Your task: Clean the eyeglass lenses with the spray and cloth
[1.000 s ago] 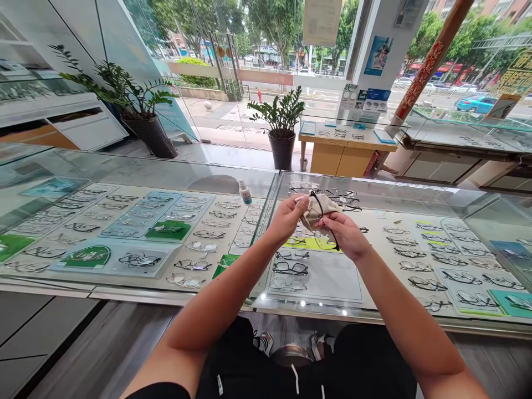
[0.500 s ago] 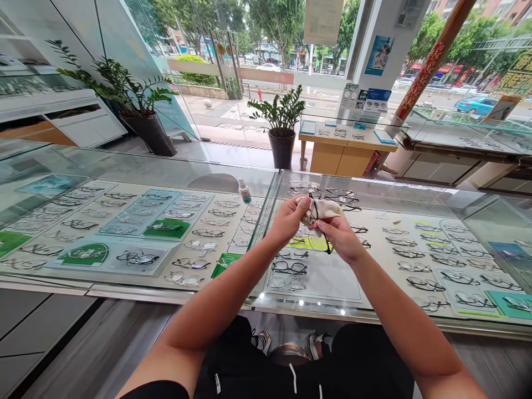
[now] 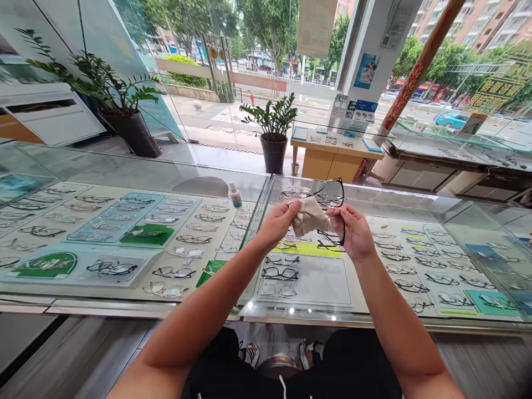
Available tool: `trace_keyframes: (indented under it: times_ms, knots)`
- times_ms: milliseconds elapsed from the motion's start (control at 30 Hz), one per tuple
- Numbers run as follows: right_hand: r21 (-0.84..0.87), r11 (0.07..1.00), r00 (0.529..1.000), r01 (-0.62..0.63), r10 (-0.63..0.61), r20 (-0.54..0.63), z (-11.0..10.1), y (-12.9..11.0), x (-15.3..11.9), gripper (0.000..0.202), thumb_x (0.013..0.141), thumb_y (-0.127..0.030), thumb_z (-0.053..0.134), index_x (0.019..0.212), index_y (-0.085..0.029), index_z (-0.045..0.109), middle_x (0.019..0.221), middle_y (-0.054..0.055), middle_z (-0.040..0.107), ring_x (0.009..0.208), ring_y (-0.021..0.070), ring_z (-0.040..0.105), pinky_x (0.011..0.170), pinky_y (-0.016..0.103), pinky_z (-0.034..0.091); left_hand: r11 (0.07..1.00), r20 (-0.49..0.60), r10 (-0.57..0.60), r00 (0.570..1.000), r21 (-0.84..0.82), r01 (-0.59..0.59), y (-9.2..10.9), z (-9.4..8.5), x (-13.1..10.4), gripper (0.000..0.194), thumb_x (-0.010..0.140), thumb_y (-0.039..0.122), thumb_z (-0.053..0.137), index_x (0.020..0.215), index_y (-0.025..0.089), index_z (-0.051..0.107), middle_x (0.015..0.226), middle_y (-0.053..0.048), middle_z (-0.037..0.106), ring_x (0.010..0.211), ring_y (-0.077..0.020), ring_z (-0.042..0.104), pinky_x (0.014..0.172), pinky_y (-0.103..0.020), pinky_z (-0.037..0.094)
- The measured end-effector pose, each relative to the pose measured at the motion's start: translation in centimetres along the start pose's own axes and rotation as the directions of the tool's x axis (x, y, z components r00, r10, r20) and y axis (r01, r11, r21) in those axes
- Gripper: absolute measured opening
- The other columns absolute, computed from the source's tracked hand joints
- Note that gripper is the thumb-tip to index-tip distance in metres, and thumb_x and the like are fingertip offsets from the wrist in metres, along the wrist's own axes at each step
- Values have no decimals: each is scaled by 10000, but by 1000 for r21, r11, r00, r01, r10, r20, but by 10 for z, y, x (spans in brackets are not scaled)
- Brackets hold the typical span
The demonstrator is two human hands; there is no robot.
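From my end I see black-rimmed eyeglasses [image 3: 336, 223] held above the glass display case [image 3: 332, 320], turned on their side, one clear lens over the other, temples pointing left. My right hand [image 3: 356, 230] pinches the frame near its middle. My left hand [image 3: 279, 221] pinches a creased beige cloth [image 3: 308, 217] just beside it; whether they touch, I can't tell.
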State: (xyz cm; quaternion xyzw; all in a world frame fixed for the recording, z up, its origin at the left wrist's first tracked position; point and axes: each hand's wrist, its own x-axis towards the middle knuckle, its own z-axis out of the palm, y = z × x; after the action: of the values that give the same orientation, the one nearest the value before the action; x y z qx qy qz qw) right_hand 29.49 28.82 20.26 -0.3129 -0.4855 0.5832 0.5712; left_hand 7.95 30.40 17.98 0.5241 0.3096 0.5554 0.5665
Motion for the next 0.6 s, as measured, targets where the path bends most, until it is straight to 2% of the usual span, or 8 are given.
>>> trace_keyframes:
  times_ms: [133,233,367,500,600]
  knots:
    - [0,1000,999,-2,2,-46,5,0,1,357,749,-568,929,804,-266,746,955,59,775,749,183,556,692,345,495,994,199,-64,978,102,45,3,3,-7,582,942,720,695,881,141,714,786,-27,684,717,-135,594,688,-252,480]
    - [34,999,999,-40,41,-33,9,1,0,378,708,-568,965,793,-266,754,958,55,776,822,197,613,735,341,526,990,293,-112,950,121,79,5,6,-11,570,948,714,689,886,148,715,773,-28,673,731,-157,607,701,-271,489]
    - [22,999,999,-38,38,-11,10,1,-1,359,733,-569,956,808,-271,768,953,60,776,878,218,646,756,343,540,988,357,-149,922,88,125,6,8,-14,563,939,711,704,917,150,743,818,-57,712,742,-167,627,714,-280,508]
    - [-16,1000,1000,-11,11,-16,8,2,-1,357,772,-582,925,814,-275,747,978,72,774,941,247,678,815,374,564,981,403,-192,895,73,177,10,6,-16,571,954,712,685,866,150,740,799,-74,713,730,-177,632,713,-298,526]
    - [-42,999,1000,-8,7,-15,7,5,-1,364,799,-593,904,843,-275,733,991,69,777,917,239,686,813,381,570,979,415,-198,888,41,200,10,6,-17,543,969,684,685,875,151,735,802,-77,710,751,-187,649,710,-301,534]
